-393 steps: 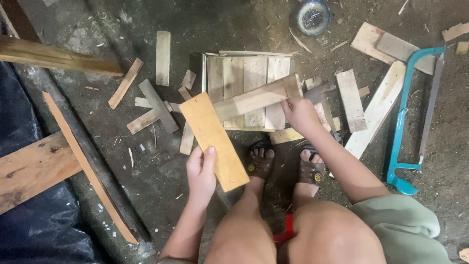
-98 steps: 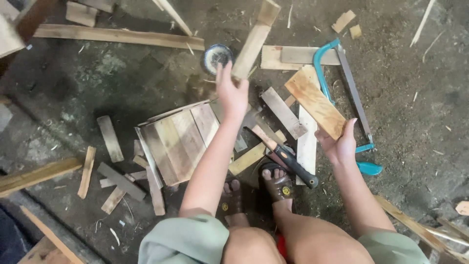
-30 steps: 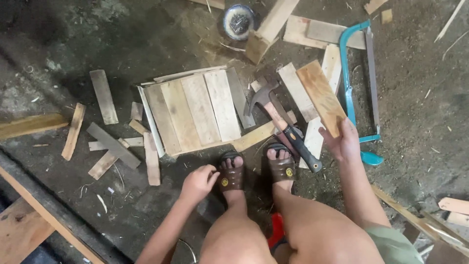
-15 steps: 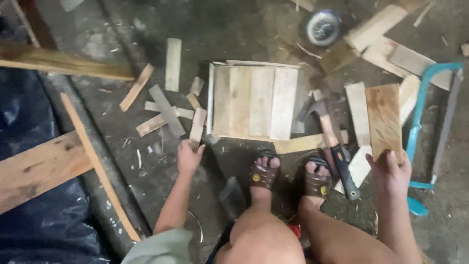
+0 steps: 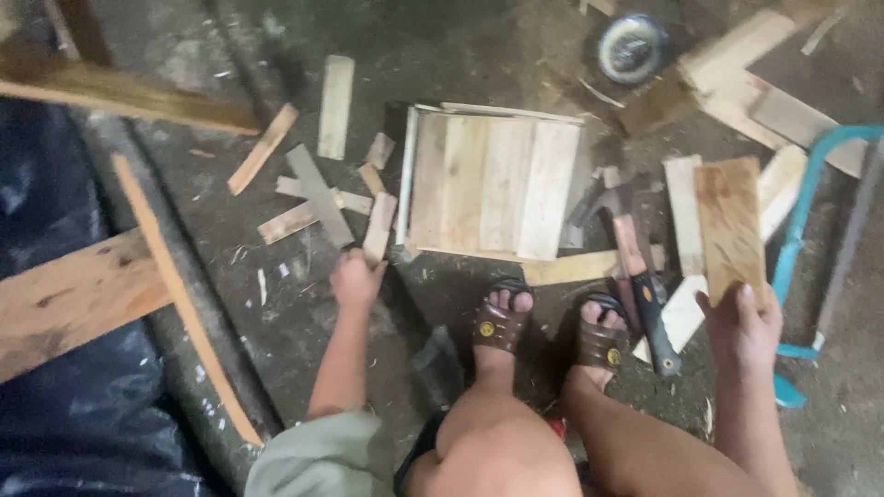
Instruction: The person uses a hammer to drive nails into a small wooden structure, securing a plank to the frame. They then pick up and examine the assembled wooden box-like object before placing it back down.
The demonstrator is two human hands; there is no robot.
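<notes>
My right hand grips the near end of a flat brown board that points away from me, at the right. My left hand reaches down to the ground at a short light wood strip; its fingers curl at the strip's near end, and a firm grip is not clear. Between the hands lies a panel of pale slats joined side by side. A hammer with a dark grip lies by my right foot. My sandalled feet stand just in front of the panel.
Loose wood offcuts litter the ground left of the panel. A blue-framed saw lies at the far right. A round blue-rimmed object sits at the top. Long planks and dark sheeting fill the left side.
The view has swung left and right over the last seconds. My left hand has moved from near my foot out to the short strip left of the panel. My right hand keeps the brown board.
</notes>
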